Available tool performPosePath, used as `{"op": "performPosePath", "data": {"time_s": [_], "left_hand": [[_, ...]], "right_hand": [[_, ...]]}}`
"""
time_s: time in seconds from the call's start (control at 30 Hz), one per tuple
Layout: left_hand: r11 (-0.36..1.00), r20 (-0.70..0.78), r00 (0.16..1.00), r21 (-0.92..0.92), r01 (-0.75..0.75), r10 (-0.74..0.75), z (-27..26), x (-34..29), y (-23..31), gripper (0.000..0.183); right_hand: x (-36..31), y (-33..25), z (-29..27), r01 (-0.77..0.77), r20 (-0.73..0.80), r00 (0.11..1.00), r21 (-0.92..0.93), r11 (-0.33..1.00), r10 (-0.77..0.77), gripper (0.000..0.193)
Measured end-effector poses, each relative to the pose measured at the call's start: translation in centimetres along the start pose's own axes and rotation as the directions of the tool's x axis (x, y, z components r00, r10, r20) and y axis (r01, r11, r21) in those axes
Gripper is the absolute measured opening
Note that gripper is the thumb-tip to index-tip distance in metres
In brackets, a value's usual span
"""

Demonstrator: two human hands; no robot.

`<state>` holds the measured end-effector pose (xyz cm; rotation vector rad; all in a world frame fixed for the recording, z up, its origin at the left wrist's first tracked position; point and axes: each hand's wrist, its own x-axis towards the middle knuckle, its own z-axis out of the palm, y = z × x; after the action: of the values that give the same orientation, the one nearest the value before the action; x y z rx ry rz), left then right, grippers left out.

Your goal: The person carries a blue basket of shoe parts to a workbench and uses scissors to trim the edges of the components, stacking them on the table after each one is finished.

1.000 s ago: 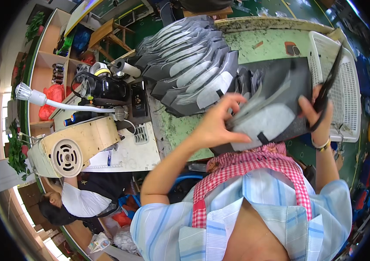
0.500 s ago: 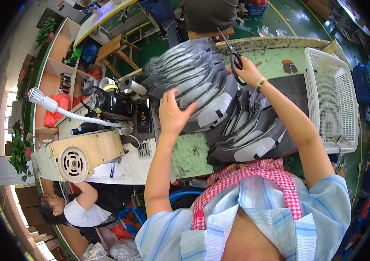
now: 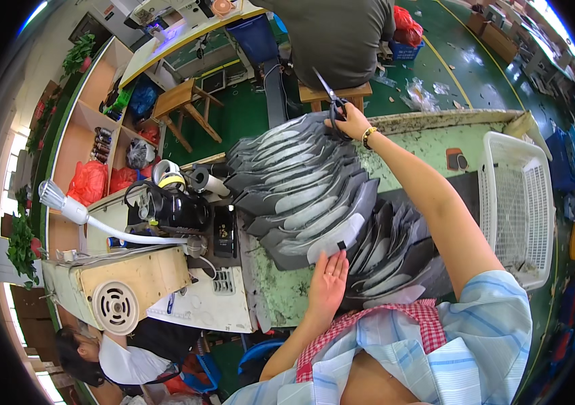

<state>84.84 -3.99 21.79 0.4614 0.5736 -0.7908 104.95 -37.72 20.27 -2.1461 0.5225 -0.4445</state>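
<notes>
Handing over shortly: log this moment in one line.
left hand: open, near end of larger grey stack | right hand: holding scissors, far end

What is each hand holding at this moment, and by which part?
The right hand holds the scissors by the black handles. The left hand shows no grip; it is open at the near end of the large grey stack.

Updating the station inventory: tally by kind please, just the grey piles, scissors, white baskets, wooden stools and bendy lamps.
Grey piles: 2 (left pile, right pile)
Scissors, in the right hand: 1
White basket: 1
Wooden stools: 2 (bare stool, occupied stool)
Bendy lamp: 1
Total: 7
</notes>
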Motion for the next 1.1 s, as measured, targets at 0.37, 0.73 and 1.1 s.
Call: {"op": "performPosePath", "data": {"time_s": [0.37, 0.73, 1.1], "left_hand": [[0.934, 0.044, 0.959, 0.219, -0.282, 0.279, 2.0, -0.6, -0.1, 0.030], [0.974, 0.042, 0.989, -0.188, -0.129, 0.139, 0.4, 0.5, 1.2, 0.043], [0.974, 0.063, 0.989, -0.191, -0.120, 0.134, -0.2, 0.2, 1.0, 0.040]], "right_hand": [[5.3, -5.7, 0.8, 0.319, 0.479, 0.836, -0.030, 0.947, -0.267, 0.066], [1.8, -15.0, 0.3, 0.646, 0.556, 0.702, -0.234, 0.727, -0.445, 0.059], [3.7, -17.6, -0.1, 0.559, 0.773, 0.629, -0.375, 0.740, -0.084, 0.072]]}}
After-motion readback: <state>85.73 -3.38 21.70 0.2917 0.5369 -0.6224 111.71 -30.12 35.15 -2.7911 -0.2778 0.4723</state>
